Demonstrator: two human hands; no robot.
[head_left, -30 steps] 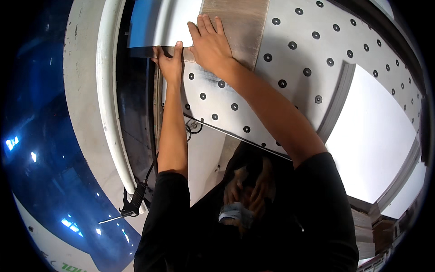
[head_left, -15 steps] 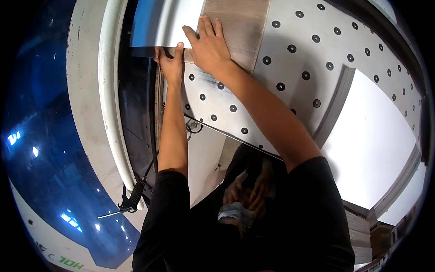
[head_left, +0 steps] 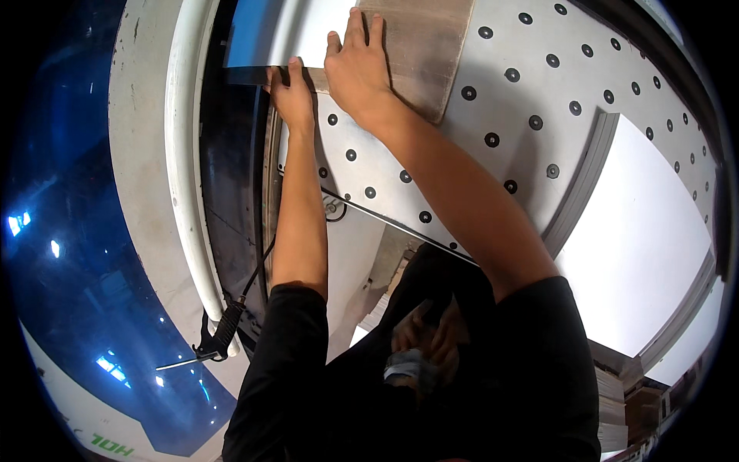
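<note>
The panel (head_left: pixel 322 37) lay on the board (head_left: pixel 425 65), remainder unclear. Left hand (head_left: pixel 293 100) touched its near edge, grip uncertain; right hand (head_left: pixel 359 79) lay open.

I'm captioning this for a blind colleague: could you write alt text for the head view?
A person's left hand touches the near edge of a white panel; the right hand lies spread over it and a brown board. Both reach over a pale table dotted with black discs.

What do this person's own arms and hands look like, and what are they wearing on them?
Plain black short sleeves end near the elbows, leaving both forearms bare. The left hand and right hand are ungloved; no watch or bracelet shows.
</note>
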